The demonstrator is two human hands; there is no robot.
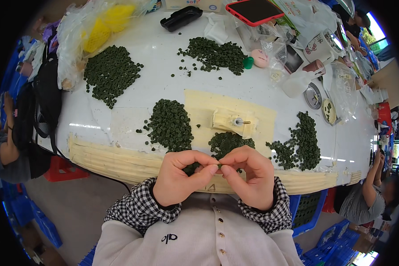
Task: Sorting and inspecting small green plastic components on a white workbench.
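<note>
Low in the middle of the frame, left hand [178, 177] and right hand [248, 177] brought together fingertip to fingertip, both pinched on one small dark green piece [218, 166] held between them, just above the near taped edge of the white tabletop [133, 84]. Checked cuffs and a cream buttoned top below. Directly behind the knuckles, a small green pile [228, 142]; just left of it, a larger mound [170, 125]. Centre frame, a taped-down fixture with a metal pin [236, 122] on a tan sheet. To the right, a curving heap of pieces [302, 142]. Farther up, two more spreads, upper left [110, 73] and upper centre [215, 54]. At the far top edge, a red-cased phone [255, 9], a black case [181, 17], plastic bags and a white mug [321, 44]. Other people's arms at the left and right rims.
</note>
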